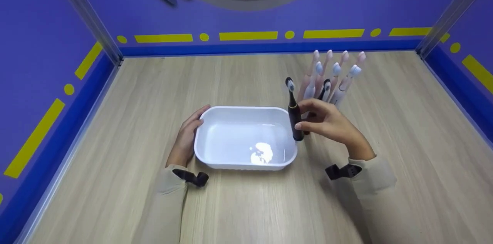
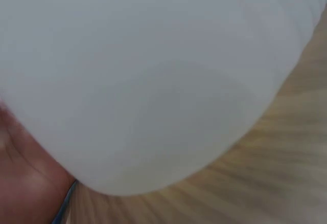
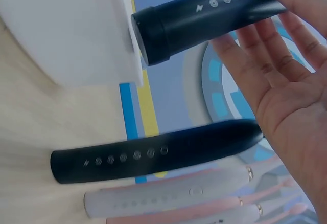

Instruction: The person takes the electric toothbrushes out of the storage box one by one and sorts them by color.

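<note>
A black electric toothbrush [image 1: 295, 119] is pinched between the thumb and fingers of my right hand [image 1: 327, 121]. It stands nearly upright, brush head up, its base overlapping the basin's right rim in the head view. In the right wrist view, the held toothbrush's handle [image 3: 199, 19] shows a row of small round marks. The white rectangular basin [image 1: 231, 140] has a bright reflection and nothing else inside. My left hand [image 1: 186, 138] holds the basin's left side, thumb at the rim and palm beside the outer wall [image 2: 153, 106] in the left wrist view.
Another black toothbrush [image 3: 153, 152] stands just right of the basin. Behind it, several white toothbrushes [image 1: 341, 90] and pink toothbrushes [image 1: 361, 57] stand upright in a close group. Blue panels [image 1: 246, 20] enclose the wooden table [image 1: 250, 205] at the back and sides.
</note>
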{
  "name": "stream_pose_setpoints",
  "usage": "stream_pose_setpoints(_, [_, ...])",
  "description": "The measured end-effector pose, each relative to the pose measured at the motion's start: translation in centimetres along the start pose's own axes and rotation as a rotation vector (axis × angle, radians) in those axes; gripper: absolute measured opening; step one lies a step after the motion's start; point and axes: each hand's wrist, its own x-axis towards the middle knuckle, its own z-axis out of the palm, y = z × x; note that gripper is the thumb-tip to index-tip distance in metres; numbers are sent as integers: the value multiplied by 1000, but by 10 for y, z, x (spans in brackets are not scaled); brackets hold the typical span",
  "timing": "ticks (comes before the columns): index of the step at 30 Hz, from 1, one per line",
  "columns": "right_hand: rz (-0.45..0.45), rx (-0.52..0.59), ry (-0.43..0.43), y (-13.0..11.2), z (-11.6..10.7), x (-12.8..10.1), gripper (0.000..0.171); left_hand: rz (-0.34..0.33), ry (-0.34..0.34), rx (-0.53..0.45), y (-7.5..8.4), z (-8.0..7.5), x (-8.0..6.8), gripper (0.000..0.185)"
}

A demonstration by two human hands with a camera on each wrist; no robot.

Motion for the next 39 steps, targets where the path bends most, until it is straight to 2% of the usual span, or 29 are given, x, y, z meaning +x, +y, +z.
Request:
stream_pose_setpoints(6, [-12,-1,63,5,-5,-7,38,-15,11,5,0,0,0,48])
stream_pose_setpoints(14, [-98,48,82,14,-10,-16,36,2,4,-4,0,1,1,48])
stream_pose_setpoints(26, [-45,38,139,22,-17,-29,38,7,10,-17,1,2,1,49])
stream_pose_setpoints(39, [-34,92,185,32,-28,-36,38,-14,14,11,1,0,0,49])
